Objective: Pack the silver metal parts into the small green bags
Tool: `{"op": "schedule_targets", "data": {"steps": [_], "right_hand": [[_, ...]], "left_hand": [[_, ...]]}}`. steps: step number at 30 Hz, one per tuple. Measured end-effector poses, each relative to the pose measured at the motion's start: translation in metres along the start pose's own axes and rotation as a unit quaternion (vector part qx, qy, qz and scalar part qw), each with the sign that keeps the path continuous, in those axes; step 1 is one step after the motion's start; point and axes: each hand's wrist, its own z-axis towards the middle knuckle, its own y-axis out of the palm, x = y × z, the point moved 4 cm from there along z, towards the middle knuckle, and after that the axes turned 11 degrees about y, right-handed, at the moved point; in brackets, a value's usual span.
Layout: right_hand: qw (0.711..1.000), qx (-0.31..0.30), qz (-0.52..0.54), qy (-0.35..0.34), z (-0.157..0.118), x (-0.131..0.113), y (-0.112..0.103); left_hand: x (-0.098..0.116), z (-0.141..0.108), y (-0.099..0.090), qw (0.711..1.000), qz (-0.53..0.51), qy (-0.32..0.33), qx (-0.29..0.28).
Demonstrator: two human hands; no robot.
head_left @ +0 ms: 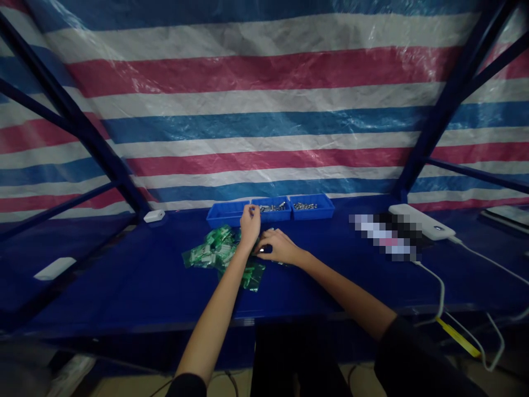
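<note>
My left hand (250, 221) is raised at the left end of the middle blue bin (281, 217), with its fingers curled together. Whatever is between those fingertips is too small to make out. Small shiny metal parts (270, 208) lie in that bin. Closer to me, my right hand (281, 247) rests low over the table, thumb and fingers bent towards each other around a small bright piece whose kind I cannot tell. Just left of it, partly behind my left forearm, spreads a pile of green clear plastic bags (215, 249) with small parts inside.
A blue bin (226, 212) stands at the left of the row, and another (314, 214) with small metal parts at the right. On the blue table (330, 281) lie a white power bank (425, 221), a blurred-out device, a white cable (442, 292) and white blocks at left.
</note>
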Motion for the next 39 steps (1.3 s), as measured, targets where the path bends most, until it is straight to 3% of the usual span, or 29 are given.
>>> {"op": "schedule_targets", "data": {"steps": [4,6,8,12,16,20,23,27,31,34,36,39], "right_hand": [[0.995,0.052,-0.055,0.070,0.002,0.015,-0.009],[0.991,0.074,-0.070,0.091,0.002,0.019,-0.013],[0.986,0.085,-0.081,0.121,0.001,0.025,-0.017],[0.973,0.049,-0.089,0.209,-0.002,0.043,-0.022],[0.958,0.042,-0.099,0.264,-0.004,0.056,-0.026],[0.947,0.053,-0.090,0.303,-0.003,0.063,-0.024],[0.952,0.052,-0.065,0.296,-0.001,0.069,-0.024],[0.954,0.040,0.005,0.297,-0.002,0.080,-0.031],[0.935,0.046,-0.057,0.347,-0.009,0.081,-0.039],[0.934,0.062,-0.101,0.336,-0.011,0.071,-0.040],[0.940,0.082,-0.089,0.320,-0.009,0.067,-0.040],[0.952,0.115,0.026,0.284,-0.002,0.064,-0.039]], "left_hand": [[0.005,-0.001,0.001,0.999,0.038,0.012,-0.020],[0.008,-0.003,0.001,0.992,0.104,0.030,-0.063],[0.010,-0.007,0.002,0.966,0.215,0.049,-0.136],[0.008,-0.022,0.007,0.875,0.388,0.048,-0.285],[0.010,-0.034,0.018,0.844,0.416,0.082,-0.327],[0.012,-0.037,0.028,0.848,0.385,0.118,-0.346],[0.011,-0.034,0.029,0.860,0.348,0.122,-0.353],[0.010,-0.029,0.027,0.878,0.323,0.124,-0.331],[0.010,-0.035,0.031,0.870,0.325,0.165,-0.332],[0.011,-0.039,0.035,0.865,0.316,0.172,-0.349],[0.014,-0.038,0.034,0.882,0.298,0.158,-0.328],[0.019,-0.031,0.030,0.919,0.261,0.135,-0.263]]}}
